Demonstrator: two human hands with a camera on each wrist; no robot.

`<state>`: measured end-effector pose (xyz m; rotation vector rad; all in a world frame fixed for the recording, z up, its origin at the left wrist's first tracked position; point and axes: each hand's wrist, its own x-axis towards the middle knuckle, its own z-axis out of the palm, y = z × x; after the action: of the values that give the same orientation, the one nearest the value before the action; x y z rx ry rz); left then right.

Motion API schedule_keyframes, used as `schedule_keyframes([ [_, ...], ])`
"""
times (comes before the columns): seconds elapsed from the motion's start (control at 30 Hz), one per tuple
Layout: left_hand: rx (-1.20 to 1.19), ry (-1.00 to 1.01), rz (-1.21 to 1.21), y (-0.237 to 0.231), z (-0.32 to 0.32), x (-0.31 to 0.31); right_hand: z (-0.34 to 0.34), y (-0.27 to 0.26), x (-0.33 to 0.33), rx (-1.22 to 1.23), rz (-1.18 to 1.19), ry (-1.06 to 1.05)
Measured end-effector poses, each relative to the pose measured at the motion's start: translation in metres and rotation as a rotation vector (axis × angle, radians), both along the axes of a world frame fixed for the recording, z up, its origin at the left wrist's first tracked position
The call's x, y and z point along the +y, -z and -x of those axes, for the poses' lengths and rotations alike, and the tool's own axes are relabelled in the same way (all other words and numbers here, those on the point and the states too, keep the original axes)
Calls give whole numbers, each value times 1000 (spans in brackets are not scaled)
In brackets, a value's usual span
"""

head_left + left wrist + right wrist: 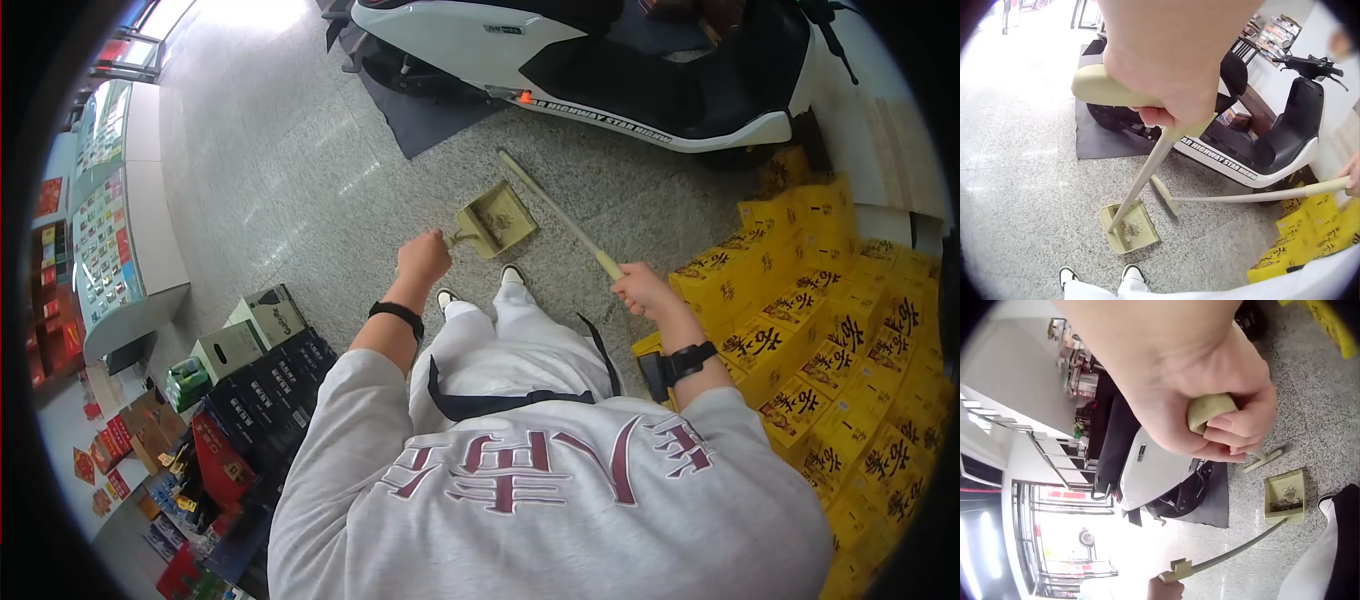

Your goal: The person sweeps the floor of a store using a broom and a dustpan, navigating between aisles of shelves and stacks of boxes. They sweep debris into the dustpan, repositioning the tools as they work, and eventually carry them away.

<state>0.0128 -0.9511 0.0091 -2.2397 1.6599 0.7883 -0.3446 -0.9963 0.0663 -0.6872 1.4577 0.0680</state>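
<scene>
My left hand grips the pale yellow-green handle of a long-handled dustpan. The pan lies on the speckled floor just ahead of my feet, with a little grey debris inside and a toothed comb along its back, plain in the left wrist view. In my right hand is the end of a broom's handle, fingers curled round it. The broom's head is down at the floor beside the dustpan, bristles toward the pan in the left wrist view.
A white scooter stands ahead on a dark mat. Stacked yellow boxes rise close on my right. To my left are dark boxes and a glass display counter.
</scene>
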Motion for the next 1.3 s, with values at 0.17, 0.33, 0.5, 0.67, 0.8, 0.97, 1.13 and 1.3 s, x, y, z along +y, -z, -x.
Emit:
schedule_keyframes([
  [0.17, 12, -12, -8, 1, -3, 0, -19, 36, 11, 123, 125, -230],
  [0.33, 23, -25, 7, 2, -2, 3, -18, 16, 11, -9, -56, -121],
  [0.5, 34, -17, 17, -1, -2, 4, 10, -12, 5, 94, 28, -131],
  [0.67, 14, -33, -9, 4, 0, 2, 13, 62, 12, 263, 240, -407],
  [0.8, 9, -26, 19, -2, -2, 6, -25, 35, 14, 168, 136, -458],
  [0.97, 5, -18, 28, 3, -6, 11, -17, 1, 12, -60, -101, -225],
  [1.13, 37, -66, 41, 14, -42, 39, -13, -37, 31, -127, -163, -78],
  [1.3, 9, -150, 109, 1, -108, 114, -38, -72, 50, -117, -143, -74],
])
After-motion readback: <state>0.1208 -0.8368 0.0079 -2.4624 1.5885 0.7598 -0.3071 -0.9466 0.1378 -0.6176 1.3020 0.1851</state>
